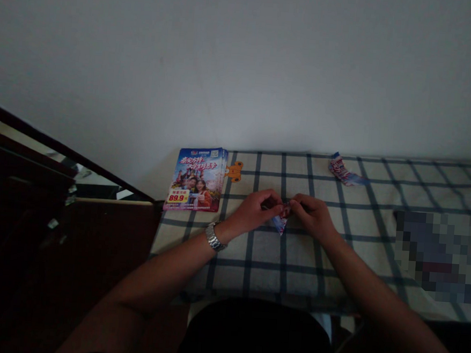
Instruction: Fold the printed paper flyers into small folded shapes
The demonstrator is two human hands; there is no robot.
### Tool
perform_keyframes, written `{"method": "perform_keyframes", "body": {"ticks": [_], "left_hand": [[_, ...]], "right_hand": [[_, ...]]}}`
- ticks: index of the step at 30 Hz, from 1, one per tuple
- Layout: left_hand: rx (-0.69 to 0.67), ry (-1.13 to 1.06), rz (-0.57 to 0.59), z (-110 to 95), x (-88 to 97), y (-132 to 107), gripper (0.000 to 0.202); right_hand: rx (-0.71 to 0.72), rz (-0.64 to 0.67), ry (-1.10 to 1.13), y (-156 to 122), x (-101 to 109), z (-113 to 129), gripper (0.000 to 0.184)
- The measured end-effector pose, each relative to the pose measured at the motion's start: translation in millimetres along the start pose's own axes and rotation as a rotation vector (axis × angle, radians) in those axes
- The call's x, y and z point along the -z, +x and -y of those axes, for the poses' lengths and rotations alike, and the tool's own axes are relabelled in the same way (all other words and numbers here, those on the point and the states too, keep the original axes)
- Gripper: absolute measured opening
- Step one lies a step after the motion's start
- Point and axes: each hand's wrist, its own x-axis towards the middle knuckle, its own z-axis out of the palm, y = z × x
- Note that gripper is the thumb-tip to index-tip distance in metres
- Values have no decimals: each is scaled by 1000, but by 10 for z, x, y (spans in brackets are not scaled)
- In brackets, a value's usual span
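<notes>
My left hand (257,210) and my right hand (312,217) meet over a checked cloth (318,257), fingers pinched together on a small folded piece of printed paper (279,222). Its blue and red corner hangs down between the two hands. A metal watch (214,236) sits on my left wrist. Most of the paper is hidden by my fingers.
A stack of colourful flyers (197,178) lies at the cloth's far left, with a small orange figure (234,171) beside it. Another folded paper piece (343,171) lies near the wall. A blurred-out patch (437,255) covers the right side. Dark wooden furniture (54,228) stands to the left.
</notes>
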Motion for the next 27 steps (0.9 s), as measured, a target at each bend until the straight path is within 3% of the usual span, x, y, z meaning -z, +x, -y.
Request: {"method": "perform_keyframes", "body": {"ticks": [3, 10, 27], "left_hand": [[-1, -1, -13, -11, 1, 3, 28], [-48, -34, -171, 5, 47, 41, 29], [-22, 20, -93, 39, 9, 13, 28]], "right_hand": [[-23, 6, 46, 6, -10, -18, 37], [-107, 59, 115, 5, -65, -13, 27], [-86, 40, 76, -5, -63, 30, 25]]}}
